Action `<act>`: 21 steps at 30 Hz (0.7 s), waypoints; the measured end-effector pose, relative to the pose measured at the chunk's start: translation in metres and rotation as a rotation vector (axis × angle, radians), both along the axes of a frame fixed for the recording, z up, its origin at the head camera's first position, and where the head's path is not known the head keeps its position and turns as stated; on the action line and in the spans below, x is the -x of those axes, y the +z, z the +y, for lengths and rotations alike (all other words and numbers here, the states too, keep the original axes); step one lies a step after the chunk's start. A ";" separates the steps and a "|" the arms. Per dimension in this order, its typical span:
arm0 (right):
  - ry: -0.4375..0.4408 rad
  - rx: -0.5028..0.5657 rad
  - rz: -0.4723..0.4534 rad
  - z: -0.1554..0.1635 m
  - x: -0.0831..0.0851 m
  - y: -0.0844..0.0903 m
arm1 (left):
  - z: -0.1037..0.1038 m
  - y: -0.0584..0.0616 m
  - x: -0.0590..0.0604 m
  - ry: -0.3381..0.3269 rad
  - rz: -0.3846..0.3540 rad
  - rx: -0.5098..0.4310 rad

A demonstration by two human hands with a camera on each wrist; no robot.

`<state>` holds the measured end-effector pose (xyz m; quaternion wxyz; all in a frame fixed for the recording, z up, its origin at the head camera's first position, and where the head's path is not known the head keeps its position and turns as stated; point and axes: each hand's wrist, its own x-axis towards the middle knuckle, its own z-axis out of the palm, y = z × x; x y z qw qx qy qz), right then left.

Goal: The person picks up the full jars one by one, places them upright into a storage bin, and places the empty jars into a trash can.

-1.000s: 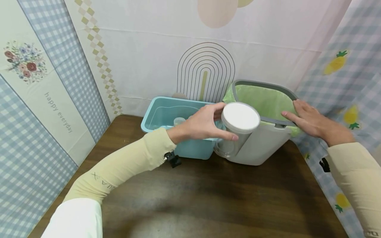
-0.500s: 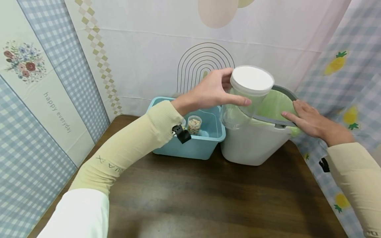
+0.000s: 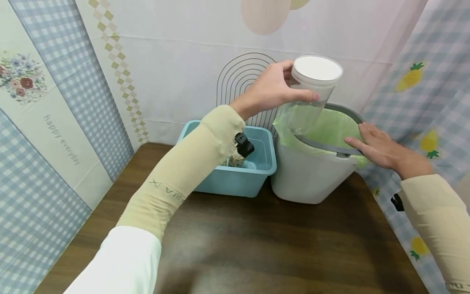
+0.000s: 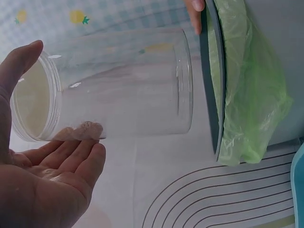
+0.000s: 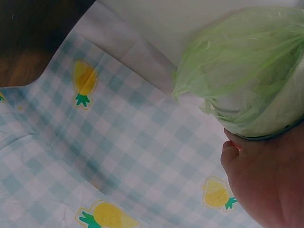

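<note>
Above the white bin [image 3: 308, 179], the left hand [image 3: 271, 90] grips a clear jar [image 3: 310, 96] near its white base, fingers and thumb curled round the wall. The jar is tilted, mouth pointing down at the green bag [image 3: 330, 126] that lines the bin, and it looks empty. The left wrist view shows the jar [image 4: 118, 83] lying across the palm [image 4: 42, 185] with its rim just beside the bin's grey rim [image 4: 211, 80]; whether they touch cannot be told.

The right hand [image 3: 378, 149] rests flat on the near side of the bin's rim, fingers straight and holding nothing. Its wrist view cuts off all but the edge of the hand [image 5: 266, 180] under the bunched bag [image 5: 247, 66].

Left of the bin, touching or almost touching it, stands a blue tub [image 3: 242, 179]. The left sleeve [image 3: 191, 163] hides most of its inside; only a sliver of a small cup of pale bits [image 3: 233, 160] shows, too covered to make out.

Compared with half a second before, the jar is higher and more steeply tipped over the bin, and the forearm now covers the small cup that was then in plain sight. The right hand has kept its place on the rim.
</note>
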<state>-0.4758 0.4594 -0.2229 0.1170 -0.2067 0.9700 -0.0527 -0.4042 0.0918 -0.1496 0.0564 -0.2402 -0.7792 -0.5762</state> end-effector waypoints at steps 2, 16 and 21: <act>-0.001 0.004 0.001 -0.001 0.000 0.001 | 0.005 0.000 0.004 0.009 -0.001 0.000; -0.006 0.003 0.015 -0.003 -0.005 0.003 | 0.039 -0.010 0.026 0.071 0.000 0.106; -0.010 -0.007 0.019 -0.004 -0.005 0.002 | 0.048 -0.020 0.032 0.077 -0.019 0.101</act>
